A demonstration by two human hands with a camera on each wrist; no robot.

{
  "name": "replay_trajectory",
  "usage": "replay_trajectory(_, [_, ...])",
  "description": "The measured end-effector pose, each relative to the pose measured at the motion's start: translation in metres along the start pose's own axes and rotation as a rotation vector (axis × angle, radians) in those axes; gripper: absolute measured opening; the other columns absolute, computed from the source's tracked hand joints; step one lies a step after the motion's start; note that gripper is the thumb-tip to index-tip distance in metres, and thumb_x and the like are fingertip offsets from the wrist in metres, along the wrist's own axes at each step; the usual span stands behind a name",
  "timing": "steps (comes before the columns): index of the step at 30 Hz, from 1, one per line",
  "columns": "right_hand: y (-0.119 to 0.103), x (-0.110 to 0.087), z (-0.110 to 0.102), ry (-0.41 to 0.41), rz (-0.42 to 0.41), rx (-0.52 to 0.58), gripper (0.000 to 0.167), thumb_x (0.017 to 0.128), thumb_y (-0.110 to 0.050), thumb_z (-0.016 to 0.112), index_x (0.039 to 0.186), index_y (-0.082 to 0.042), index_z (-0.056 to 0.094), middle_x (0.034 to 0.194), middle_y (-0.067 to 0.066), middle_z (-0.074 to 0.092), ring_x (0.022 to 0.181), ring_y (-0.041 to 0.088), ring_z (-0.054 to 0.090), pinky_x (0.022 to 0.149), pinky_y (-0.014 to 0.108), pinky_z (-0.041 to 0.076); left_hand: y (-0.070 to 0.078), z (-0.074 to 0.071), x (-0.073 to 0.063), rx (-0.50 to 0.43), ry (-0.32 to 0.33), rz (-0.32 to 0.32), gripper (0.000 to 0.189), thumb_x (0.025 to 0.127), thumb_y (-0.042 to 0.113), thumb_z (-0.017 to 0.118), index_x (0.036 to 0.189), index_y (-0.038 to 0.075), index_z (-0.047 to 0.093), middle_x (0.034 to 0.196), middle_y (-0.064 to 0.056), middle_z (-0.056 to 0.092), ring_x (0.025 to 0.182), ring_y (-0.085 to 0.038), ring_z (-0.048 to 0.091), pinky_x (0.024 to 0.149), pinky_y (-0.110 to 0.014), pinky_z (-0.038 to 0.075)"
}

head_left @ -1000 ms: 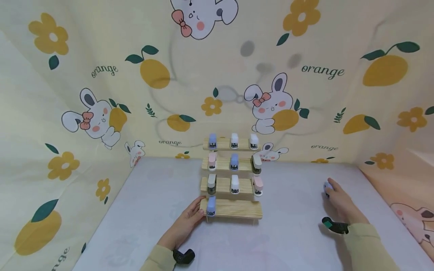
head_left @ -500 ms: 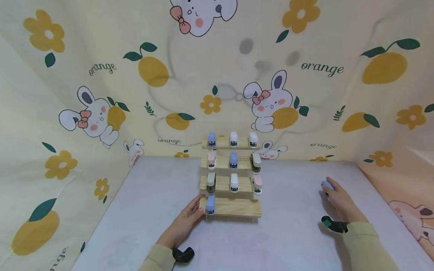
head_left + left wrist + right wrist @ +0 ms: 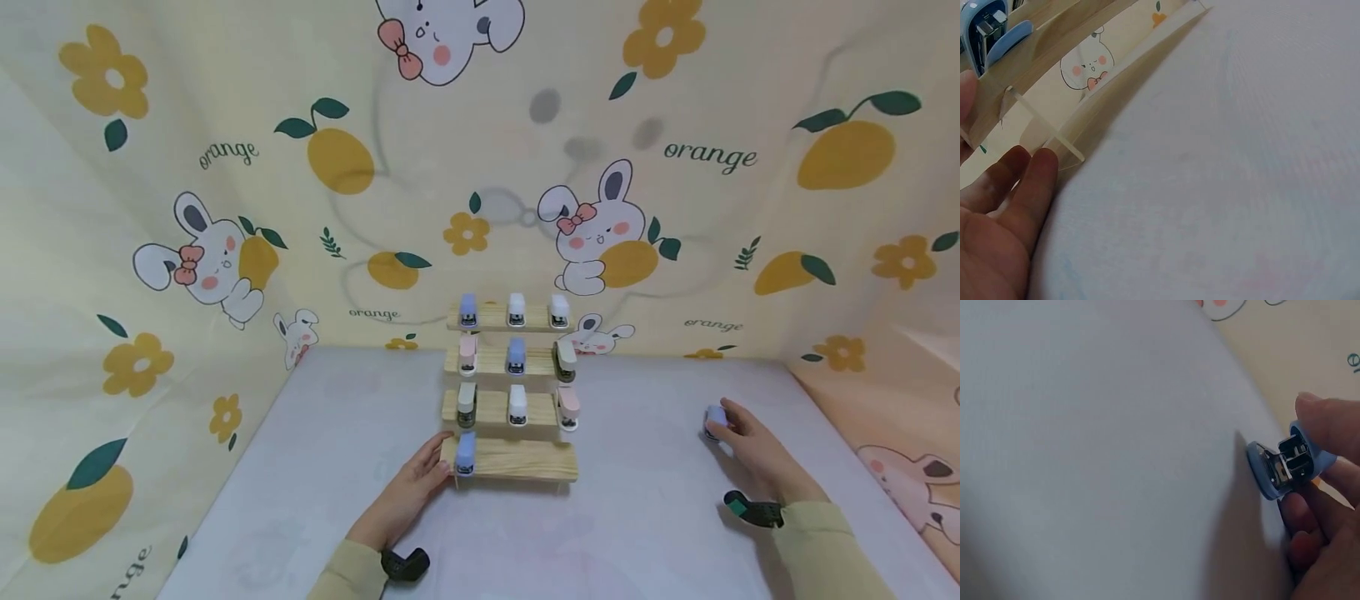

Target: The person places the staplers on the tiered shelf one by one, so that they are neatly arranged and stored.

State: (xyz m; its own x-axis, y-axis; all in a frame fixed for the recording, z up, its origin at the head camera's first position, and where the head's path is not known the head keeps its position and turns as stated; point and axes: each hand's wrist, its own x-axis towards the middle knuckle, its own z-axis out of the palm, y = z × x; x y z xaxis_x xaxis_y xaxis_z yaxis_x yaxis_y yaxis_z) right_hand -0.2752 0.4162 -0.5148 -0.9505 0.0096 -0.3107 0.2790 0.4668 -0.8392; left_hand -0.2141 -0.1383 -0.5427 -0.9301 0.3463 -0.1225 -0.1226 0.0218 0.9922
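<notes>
In the head view my right hand [image 3: 761, 450] pinches a small blue mini stapler [image 3: 715, 422] by its sides, over at the right of the table. The right wrist view shows this stapler [image 3: 1288, 461] tilted between thumb and fingers, its metal front facing the camera and its base close to the tabletop. My left hand [image 3: 405, 492] holds the left end of a stepped wooden display rack [image 3: 525, 460], beside another blue mini stapler [image 3: 466, 454] on the lowest step. In the left wrist view, fingers [image 3: 1032, 187] lie by the rack's clear support [image 3: 1047, 128].
Mini staplers stand in rows on the upper steps, among them a white one [image 3: 517, 406], a pink one [image 3: 568, 408] and a grey one [image 3: 467, 405]. The rack stands on a pale tabletop [image 3: 630, 517]. A printed cloth [image 3: 420, 225] hangs behind and at both sides.
My right hand has shifted slightly, and the blue mini stapler in it has turned and moved a little left. The left hand stays on the rack.
</notes>
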Motion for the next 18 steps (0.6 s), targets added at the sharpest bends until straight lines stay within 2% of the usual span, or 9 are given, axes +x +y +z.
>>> replay_trajectory(4, [0.000, -0.001, 0.005, 0.057, 0.000, -0.034, 0.096, 0.093, -0.058, 0.053, 0.155, -0.005, 0.002, 0.153, 0.033, 0.008, 0.135, 0.051, 0.017, 0.106, 0.068, 0.023, 0.000, -0.001, 0.000, -0.041, -0.011, 0.001, 0.064, 0.099, 0.035, 0.054, 0.154, 0.021, 0.025, 0.156, -0.017, 0.023, 0.143, -0.029, 0.020, 0.115, -0.046, 0.020])
replay_trajectory(7, [-0.002, -0.004, 0.011, 0.120, 0.043, -0.032, 0.101, 0.088, -0.067, 0.052, 0.154, -0.001, 0.011, 0.152, 0.032, 0.018, 0.133, 0.049, 0.023, 0.106, 0.066, 0.027, -0.001, -0.001, 0.001, -0.057, -0.014, -0.007, 0.064, 0.099, 0.035, 0.054, 0.154, 0.021, 0.024, 0.157, -0.018, 0.021, 0.144, -0.030, 0.019, 0.115, -0.047, 0.020])
replay_trajectory(11, [-0.008, -0.012, 0.021, 0.180, 0.114, 0.006, 0.107, 0.082, -0.076, 0.050, 0.151, 0.001, 0.022, 0.147, 0.028, 0.029, 0.128, 0.045, 0.031, 0.099, 0.062, 0.035, -0.001, -0.002, 0.000, -0.054, -0.015, -0.006, 0.064, 0.099, 0.035, 0.054, 0.154, 0.021, 0.024, 0.157, -0.019, 0.022, 0.143, -0.031, 0.020, 0.115, -0.047, 0.020])
replay_trajectory(15, [-0.015, -0.024, 0.027, 0.183, 0.143, 0.033, 0.108, 0.080, -0.077, 0.051, 0.150, 0.001, 0.023, 0.145, 0.026, 0.033, 0.124, 0.042, 0.036, 0.093, 0.056, 0.038, 0.000, -0.001, 0.000, -0.042, -0.013, 0.003, 0.064, 0.099, 0.034, 0.054, 0.154, 0.020, 0.025, 0.156, -0.018, 0.024, 0.143, -0.030, 0.022, 0.115, -0.045, 0.022])
replay_trajectory(18, [-0.022, -0.036, 0.033, 0.169, 0.143, 0.018, 0.108, 0.079, -0.078, 0.050, 0.150, -0.002, 0.023, 0.144, 0.026, 0.035, 0.122, 0.041, 0.038, 0.092, 0.057, 0.038, 0.002, 0.000, 0.000, -0.037, -0.009, 0.006, 0.064, 0.099, 0.034, 0.054, 0.154, 0.019, 0.025, 0.155, -0.019, 0.025, 0.143, -0.030, 0.022, 0.114, -0.045, 0.023])
